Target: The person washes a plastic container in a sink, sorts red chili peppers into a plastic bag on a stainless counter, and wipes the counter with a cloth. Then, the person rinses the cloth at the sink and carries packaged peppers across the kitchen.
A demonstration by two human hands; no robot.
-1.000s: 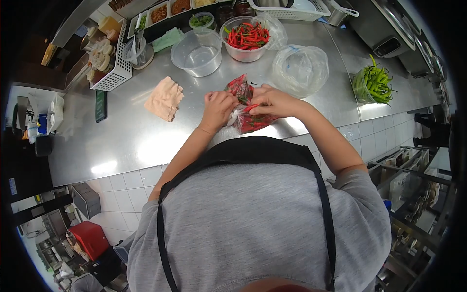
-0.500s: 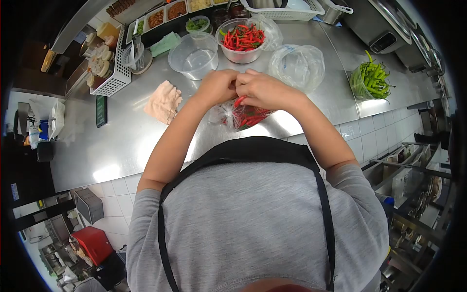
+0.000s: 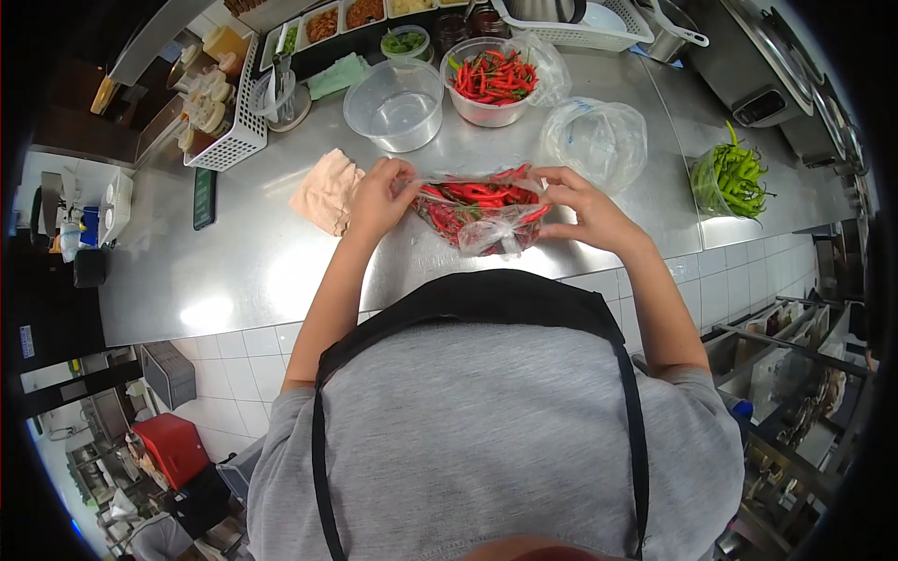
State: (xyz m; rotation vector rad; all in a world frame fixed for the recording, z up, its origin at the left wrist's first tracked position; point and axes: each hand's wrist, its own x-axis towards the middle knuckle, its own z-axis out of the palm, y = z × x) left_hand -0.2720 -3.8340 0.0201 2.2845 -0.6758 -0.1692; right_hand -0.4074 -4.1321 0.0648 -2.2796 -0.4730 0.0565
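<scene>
A clear plastic bag (image 3: 500,234) of red chillies (image 3: 486,194) rests on the steel counter in front of me, its knotted part facing me. A wide opening in the plastic bares the chillies. My left hand (image 3: 382,194) pinches the bag's left edge between thumb and fingers. At the right end, my right hand (image 3: 587,208) grips the other edge, thumb low and fingers above. Just beyond the bag stand a clear round tub (image 3: 393,136) and a tub of red chillies (image 3: 488,110) with plastic film at its side.
A crumpled plastic bag (image 3: 599,140) lies right of the tubs. Green chillies (image 3: 739,178) fill a container farther right. To the left are a peach cloth (image 3: 325,192), a phone (image 3: 204,198) and a white basket of bottles (image 3: 238,140). Condiment trays (image 3: 365,14) line the back.
My hands have moved apart from close together, stretching the bag's opening wide. The chillies inside are now exposed, and the knotted part has shifted right.
</scene>
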